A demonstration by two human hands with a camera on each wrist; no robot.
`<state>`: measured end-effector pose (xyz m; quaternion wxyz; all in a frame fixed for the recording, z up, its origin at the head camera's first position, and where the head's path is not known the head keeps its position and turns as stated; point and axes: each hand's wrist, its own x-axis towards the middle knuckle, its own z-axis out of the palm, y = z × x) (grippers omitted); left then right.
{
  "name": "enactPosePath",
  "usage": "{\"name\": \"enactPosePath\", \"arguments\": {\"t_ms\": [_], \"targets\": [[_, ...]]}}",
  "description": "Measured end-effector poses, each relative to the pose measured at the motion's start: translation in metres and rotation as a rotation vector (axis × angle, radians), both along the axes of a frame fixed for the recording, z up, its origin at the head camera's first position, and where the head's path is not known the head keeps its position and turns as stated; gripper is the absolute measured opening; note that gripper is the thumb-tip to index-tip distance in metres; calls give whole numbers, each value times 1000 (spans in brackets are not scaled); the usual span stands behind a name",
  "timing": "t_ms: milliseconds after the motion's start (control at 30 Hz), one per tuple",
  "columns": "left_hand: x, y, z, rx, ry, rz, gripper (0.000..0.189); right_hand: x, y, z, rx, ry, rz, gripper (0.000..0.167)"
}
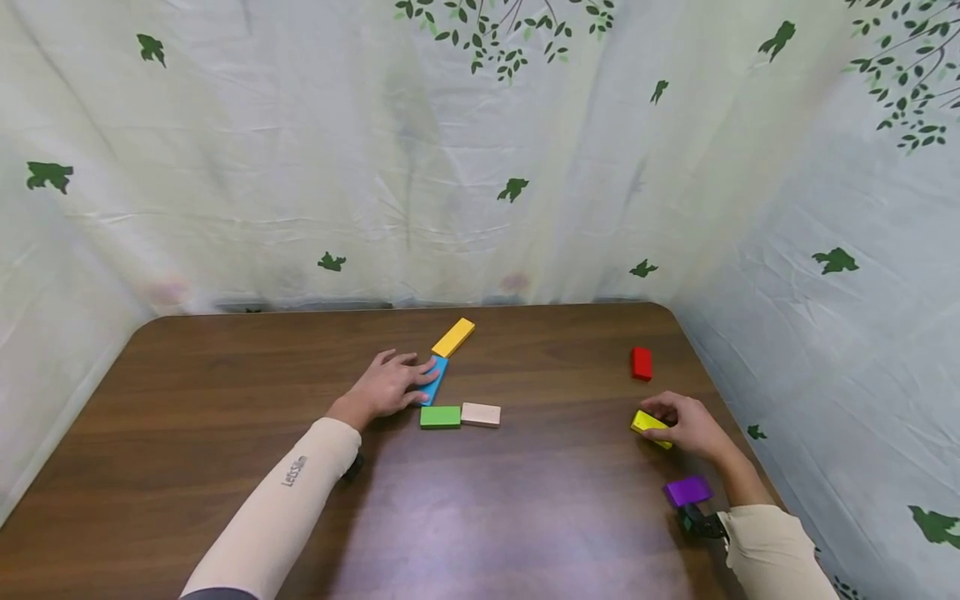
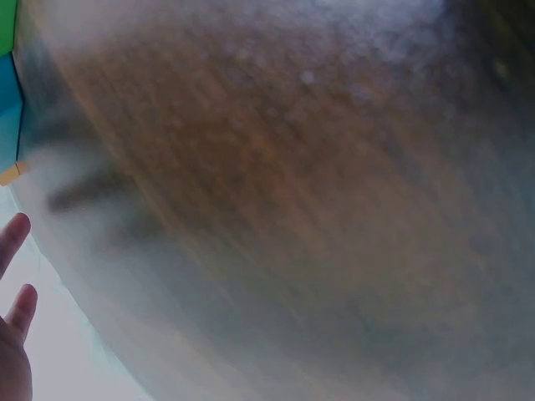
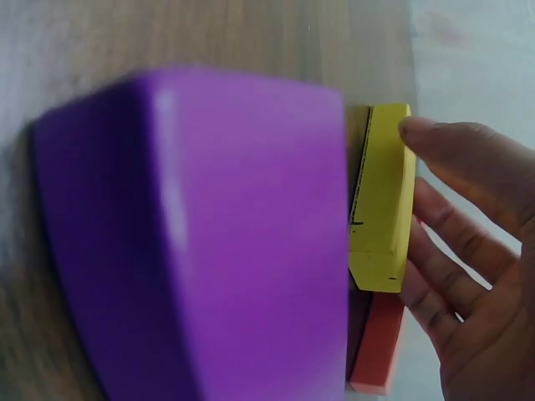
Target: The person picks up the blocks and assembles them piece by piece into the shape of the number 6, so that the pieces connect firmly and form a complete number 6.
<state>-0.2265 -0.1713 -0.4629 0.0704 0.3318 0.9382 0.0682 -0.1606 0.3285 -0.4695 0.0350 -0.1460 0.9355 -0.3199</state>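
Observation:
My left hand (image 1: 388, 386) reaches over a blue block (image 1: 435, 382) left of the table's middle, its fingertips and thumb touching it. In the left wrist view, two of its fingers (image 2: 20, 311) stay straight, away from the blocks. An orange-yellow block (image 1: 453, 337) meets the blue one's far end; a green block (image 1: 440, 417) lies at its near end, with a pale pink block (image 1: 481, 415) beside that. On the right, my right hand (image 1: 686, 425) pinches a bright yellow block (image 3: 383, 196) between thumb and fingers, low over the table.
Near the right wrist lies a purple block (image 1: 687, 491), large in the right wrist view. Farther back on the right is a red block (image 1: 641, 364). The brown wooden table (image 1: 525, 517) meets a pale curtain (image 1: 300, 167) with leaf prints along its back and sides.

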Motion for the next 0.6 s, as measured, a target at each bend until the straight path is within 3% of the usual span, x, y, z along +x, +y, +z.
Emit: {"name": "enactPosePath", "arguments": {"t_ms": [233,600], "targets": [[0,0,0,0,-2,1,54,2,0,1,34,-65,-2,40],[0,0,0,-3,-5,3,54,4,6,1,82,-54,-32,33]]}}
